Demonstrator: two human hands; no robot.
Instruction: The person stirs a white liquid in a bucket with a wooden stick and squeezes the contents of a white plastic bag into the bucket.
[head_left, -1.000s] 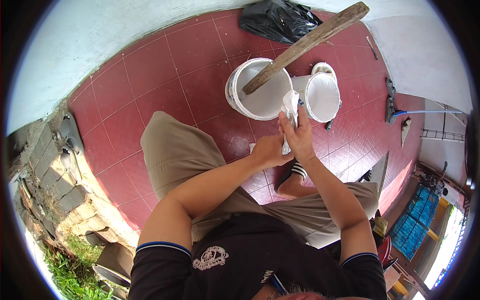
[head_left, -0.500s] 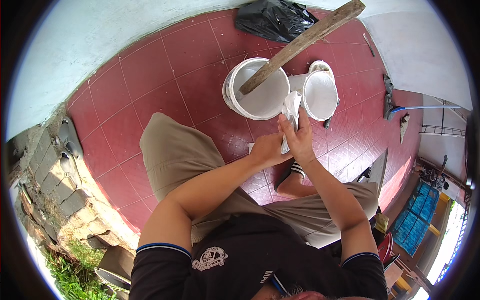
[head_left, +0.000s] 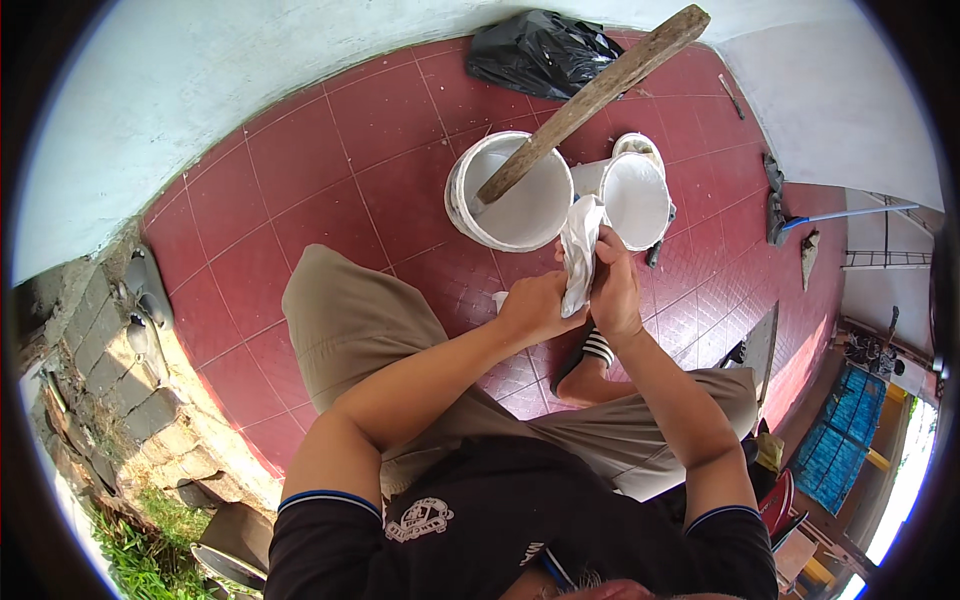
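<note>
Left hand (head_left: pixel 535 308) and right hand (head_left: pixel 612 290) close together, both curled shut around a white cloth (head_left: pixel 580 250), just above the red tiled floor (head_left: pixel 300 170). Fingers wrapped tight on the lower part of the cloth, its top end poking up loose and crumpled between the two hands. Soft and light by the look of it, floppy, easy to bunch or twist, not likely to break. Maybe damp or smeared with white stuff, so perhaps a bit slippery; hard to tell. Best held around the bunched middle, with a full fist, not by a loose corner. Right behind the hands, a white bucket (head_left: pixel 510 190) with a long wooden stick (head_left: pixel 600 95) leaning in it. Just beside that, a second white bucket (head_left: pixel 633 195), tipped toward the camera. Farther back by the wall, a black plastic bag (head_left: pixel 540 50). Under the hands, a foot in a striped black sandal (head_left: pixel 590 355).
</note>
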